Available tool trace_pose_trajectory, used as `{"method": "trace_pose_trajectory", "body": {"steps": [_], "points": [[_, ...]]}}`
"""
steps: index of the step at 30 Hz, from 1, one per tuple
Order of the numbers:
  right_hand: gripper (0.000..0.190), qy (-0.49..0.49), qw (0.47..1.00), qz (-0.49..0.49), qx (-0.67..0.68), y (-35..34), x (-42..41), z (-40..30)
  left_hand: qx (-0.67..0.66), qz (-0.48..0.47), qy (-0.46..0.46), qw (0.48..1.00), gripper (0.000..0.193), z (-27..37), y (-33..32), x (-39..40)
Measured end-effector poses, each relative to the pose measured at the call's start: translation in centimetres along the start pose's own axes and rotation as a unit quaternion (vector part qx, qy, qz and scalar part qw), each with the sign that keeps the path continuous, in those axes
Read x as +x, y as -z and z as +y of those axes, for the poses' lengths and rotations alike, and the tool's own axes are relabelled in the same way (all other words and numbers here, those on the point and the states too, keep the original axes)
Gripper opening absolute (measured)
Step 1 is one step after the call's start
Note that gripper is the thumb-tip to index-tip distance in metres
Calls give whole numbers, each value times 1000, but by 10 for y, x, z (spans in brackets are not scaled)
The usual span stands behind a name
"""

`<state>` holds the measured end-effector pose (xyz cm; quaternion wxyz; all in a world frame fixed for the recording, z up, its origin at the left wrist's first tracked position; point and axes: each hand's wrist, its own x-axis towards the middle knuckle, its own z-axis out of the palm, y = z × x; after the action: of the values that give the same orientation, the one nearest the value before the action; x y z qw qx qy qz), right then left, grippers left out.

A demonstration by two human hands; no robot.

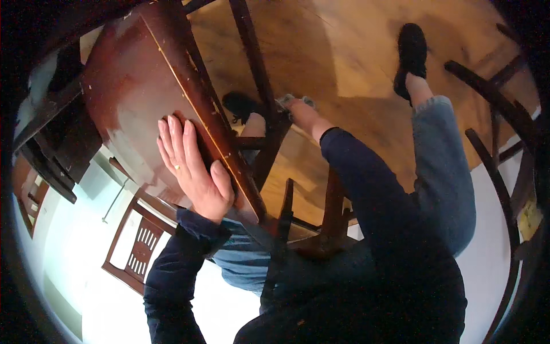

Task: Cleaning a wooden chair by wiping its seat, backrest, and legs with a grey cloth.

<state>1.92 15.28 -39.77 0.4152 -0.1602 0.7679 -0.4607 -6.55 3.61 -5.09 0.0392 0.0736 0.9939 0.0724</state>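
My left hand (193, 172) rests flat on the glossy reddish-brown wooden top (142, 99), close to its worn, chipped edge, with the thumb toward the edge. Beyond that edge and lower down, my right hand (303, 114) reaches to a dark wooden leg (254, 56) with a crumpled greyish cloth (308, 102) in its fingers. How far the cloth wraps the wood is hidden. Against my lap is another dark wooden piece of furniture (320, 247), partly covered by my sleeve and body.
A slat-backed wooden chair (142, 245) stands at the lower left. Dark curved wooden furniture parts (494, 94) rise at the right. My black shoes (411, 49) are on the wood-look floor (361, 56), one of them behind the wooden leg. More dark furniture (64, 124) is at the far left.
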Motion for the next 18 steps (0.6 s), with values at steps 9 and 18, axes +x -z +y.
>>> {"method": "trace_pose_trajectory", "body": {"steps": [9,18], "points": [[32,-9,986,137,97,4,-38,-58,27,6,-23,999,51,3,5,2],[29,-75,953,289,47,-2,-88,-142,12,18,-9,1000,51,8,4,0]]}}
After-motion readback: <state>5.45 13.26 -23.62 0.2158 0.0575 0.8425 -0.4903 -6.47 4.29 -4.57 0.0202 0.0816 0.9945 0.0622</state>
